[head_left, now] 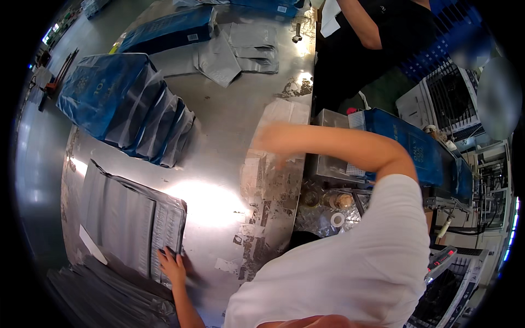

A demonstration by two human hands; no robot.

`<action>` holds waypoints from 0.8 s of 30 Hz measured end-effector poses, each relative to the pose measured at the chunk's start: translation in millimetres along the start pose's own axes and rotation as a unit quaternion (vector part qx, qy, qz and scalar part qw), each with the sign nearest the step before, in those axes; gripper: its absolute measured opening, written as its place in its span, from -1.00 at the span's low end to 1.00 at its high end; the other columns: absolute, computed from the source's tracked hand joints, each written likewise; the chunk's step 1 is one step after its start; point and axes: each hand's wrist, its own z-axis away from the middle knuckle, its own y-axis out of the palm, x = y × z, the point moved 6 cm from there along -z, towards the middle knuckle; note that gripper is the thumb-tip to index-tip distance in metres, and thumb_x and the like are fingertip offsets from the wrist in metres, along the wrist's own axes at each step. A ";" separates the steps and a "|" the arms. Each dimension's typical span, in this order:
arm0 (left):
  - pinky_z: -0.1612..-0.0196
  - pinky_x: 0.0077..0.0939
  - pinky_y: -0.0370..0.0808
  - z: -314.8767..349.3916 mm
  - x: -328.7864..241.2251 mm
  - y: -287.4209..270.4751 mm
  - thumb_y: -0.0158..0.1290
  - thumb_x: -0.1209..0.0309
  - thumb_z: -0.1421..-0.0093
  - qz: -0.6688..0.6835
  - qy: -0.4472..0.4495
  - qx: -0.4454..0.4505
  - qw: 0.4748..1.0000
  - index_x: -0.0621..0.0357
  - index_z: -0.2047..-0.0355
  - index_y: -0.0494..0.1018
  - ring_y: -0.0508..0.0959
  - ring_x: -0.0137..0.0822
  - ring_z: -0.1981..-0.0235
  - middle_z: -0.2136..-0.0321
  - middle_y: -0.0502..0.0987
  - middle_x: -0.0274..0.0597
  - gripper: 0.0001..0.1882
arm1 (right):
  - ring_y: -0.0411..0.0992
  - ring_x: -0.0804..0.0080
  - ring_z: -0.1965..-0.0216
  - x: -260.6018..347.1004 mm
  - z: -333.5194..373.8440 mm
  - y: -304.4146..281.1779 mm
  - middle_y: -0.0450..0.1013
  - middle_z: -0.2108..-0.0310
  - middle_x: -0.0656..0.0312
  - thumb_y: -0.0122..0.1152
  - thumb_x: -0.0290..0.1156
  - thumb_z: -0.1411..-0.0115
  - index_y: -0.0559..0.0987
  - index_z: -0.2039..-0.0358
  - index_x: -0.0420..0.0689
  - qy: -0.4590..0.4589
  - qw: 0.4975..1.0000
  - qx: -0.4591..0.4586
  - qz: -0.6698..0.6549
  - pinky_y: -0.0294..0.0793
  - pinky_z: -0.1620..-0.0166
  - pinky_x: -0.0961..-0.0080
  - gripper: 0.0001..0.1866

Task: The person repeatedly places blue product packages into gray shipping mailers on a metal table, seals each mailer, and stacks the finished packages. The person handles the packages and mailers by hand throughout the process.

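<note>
My left hand (172,267) rests with its fingers spread on the edge of a stack of flat grey plastic bags (131,218), near the table's front left. My right arm reaches across the table, and my right hand (273,138) is smeared by motion. It is over a pale patch of paper or film (281,113) near the table's right edge. Whether its fingers hold anything is hidden by the blur. Beyond the grey stack lies a row of blue packs (109,98) in clear wrap, leaning on one another.
More blue packs (169,35) and loose grey bags (219,57) lie at the far side of the metal table (219,126). A dark grey pile (115,290) sits front left. A person in black (377,38) stands far right, near blue packs (418,147) and tape rolls (337,220).
</note>
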 end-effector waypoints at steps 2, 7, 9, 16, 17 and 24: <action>-0.09 0.15 -0.02 56.3 -25.2 9.0 -0.07 0.27 -0.10 0.073 0.058 -0.015 0.996 0.17 -0.14 0.05 0.01 0.09 -0.18 -0.17 -0.06 0.15 -0.39 | 0.36 0.26 0.13 -41.3 88.8 71.5 0.37 0.12 0.17 0.31 0.21 0.41 0.48 0.16 -0.03 0.193 0.941 0.229 0.154 0.33 0.18 0.33 -0.19; -0.08 -0.04 0.09 113.5 -117.6 7.6 -0.04 0.41 -0.04 0.264 0.174 -0.069 0.946 0.26 0.00 0.23 0.14 0.17 -0.08 -0.08 0.10 0.23 -0.53 | 0.40 0.31 0.20 -52.6 204.2 144.1 0.45 0.28 0.18 0.18 0.23 0.22 0.37 0.03 -0.08 0.329 0.873 0.236 0.273 0.34 0.30 0.36 -0.19; -0.08 -0.10 0.11 117.3 -139.1 -3.3 -0.04 0.45 -0.04 0.272 0.210 -0.079 0.936 0.26 0.04 0.27 0.15 0.14 -0.08 -0.07 0.12 0.21 -0.57 | 0.41 0.30 0.22 -50.1 214.3 140.8 0.45 0.32 0.17 0.18 0.10 0.16 0.32 -0.01 -0.12 0.342 0.884 0.215 0.236 0.36 0.34 0.35 -0.23; -0.08 -0.08 0.10 144.9 -103.0 -48.6 -0.03 0.48 0.01 0.188 0.189 -0.241 0.933 0.29 0.19 0.38 0.20 0.10 -0.06 -0.03 0.20 0.18 -0.67 | 0.46 0.21 0.43 -27.3 213.5 123.8 0.47 0.44 0.13 0.18 -0.36 0.17 0.30 0.13 -0.17 0.305 0.916 0.209 0.157 0.34 0.40 0.30 -0.48; -0.09 0.08 0.02 134.5 -92.1 -58.3 0.00 0.36 0.04 0.147 0.192 -0.261 0.934 0.23 0.17 0.38 0.18 0.16 -0.07 0.00 0.22 0.23 -0.62 | 0.47 0.20 0.44 -31.5 215.3 134.5 0.47 0.45 0.09 0.17 -0.40 0.18 0.32 0.25 -0.15 0.297 0.926 0.154 0.177 0.37 0.42 0.35 -0.58; -0.13 0.15 -0.08 27.9 24.7 -87.9 -0.11 0.11 -0.12 -0.042 -0.075 -0.196 0.977 -0.01 -0.10 0.14 0.00 -0.06 -0.20 -0.14 0.07 -0.04 -0.45 | 0.42 0.03 0.46 -22.8 190.2 98.5 0.44 0.57 0.07 0.01 -0.49 0.10 0.42 0.48 -0.08 0.210 0.968 -0.045 0.129 0.40 0.37 0.23 -0.90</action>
